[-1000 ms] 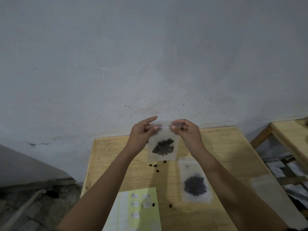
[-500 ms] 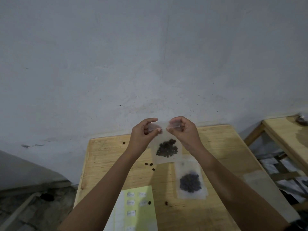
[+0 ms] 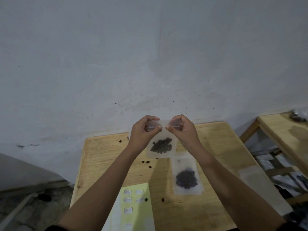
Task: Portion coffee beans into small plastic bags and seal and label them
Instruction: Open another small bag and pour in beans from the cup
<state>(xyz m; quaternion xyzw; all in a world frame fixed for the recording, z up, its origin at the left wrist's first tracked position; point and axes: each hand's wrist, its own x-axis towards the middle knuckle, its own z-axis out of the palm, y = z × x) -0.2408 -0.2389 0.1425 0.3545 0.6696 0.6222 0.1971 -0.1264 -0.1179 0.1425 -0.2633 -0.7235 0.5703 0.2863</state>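
Note:
A small clear plastic bag (image 3: 161,148) with dark coffee beans in its lower half hangs upright above the wooden table (image 3: 208,144). My left hand (image 3: 143,130) and my right hand (image 3: 182,129) both pinch its top strip, thumbs nearly touching in the middle. A second bag of beans (image 3: 186,180) lies flat on the table below my right forearm. A yellow-green label sheet (image 3: 138,205) with several small white stickers lies at the near edge between my arms.
Loose coffee beans (image 3: 147,162) are scattered on the table. A grey wall rises right behind it. A second wooden table (image 3: 283,129) stands to the right with a dark bag (image 3: 299,116) on it; packets lie beneath it.
My two hands have slid closer together along the bag's top strip. The bag has tilted slightly and the view has shifted a little.

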